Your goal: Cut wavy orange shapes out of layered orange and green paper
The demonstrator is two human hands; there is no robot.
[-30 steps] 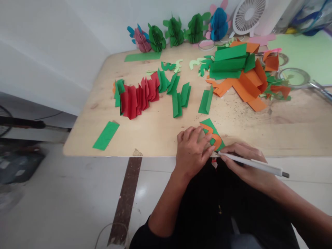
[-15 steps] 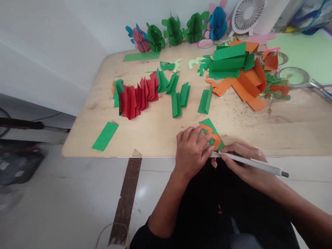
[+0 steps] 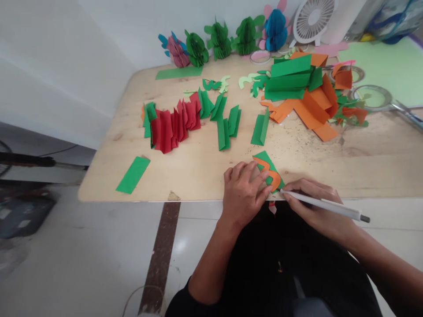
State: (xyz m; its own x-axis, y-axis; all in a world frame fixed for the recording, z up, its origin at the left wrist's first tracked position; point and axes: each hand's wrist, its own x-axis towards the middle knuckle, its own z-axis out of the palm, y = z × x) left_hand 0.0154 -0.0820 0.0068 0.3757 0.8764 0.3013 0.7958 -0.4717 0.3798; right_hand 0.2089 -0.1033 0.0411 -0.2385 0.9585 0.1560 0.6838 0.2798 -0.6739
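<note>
My left hand point(image 3: 243, 189) lies at the table's front edge, thumb and fingers pressing a curvy orange paper cutout point(image 3: 275, 179) down onto a green paper piece point(image 3: 263, 155). The cutout looks like a rounded number 3, partly covered by my fingers. In my right hand point(image 3: 313, 190) is a white pen point(image 3: 337, 208), its tip against the lower corner of the green piece beside the cutout. Whether a line has been drawn is too small to make out. A folded green strip point(image 3: 260, 127) stands just beyond.
Folded red papers point(image 3: 163, 130) stand in a row at left, near a flat green rectangle point(image 3: 133, 175). Orange folded papers point(image 3: 313, 108) and green ones point(image 3: 289, 79) pile up at right, by tape rolls and scissors point(image 3: 408, 113). Paper figures point(image 3: 220, 40) and a fan point(image 3: 313, 20) line the wall.
The pen tip has shifted slightly right and up along the lower corner of the green piece, with my right hand. My left hand keeps its place on the cutout.
</note>
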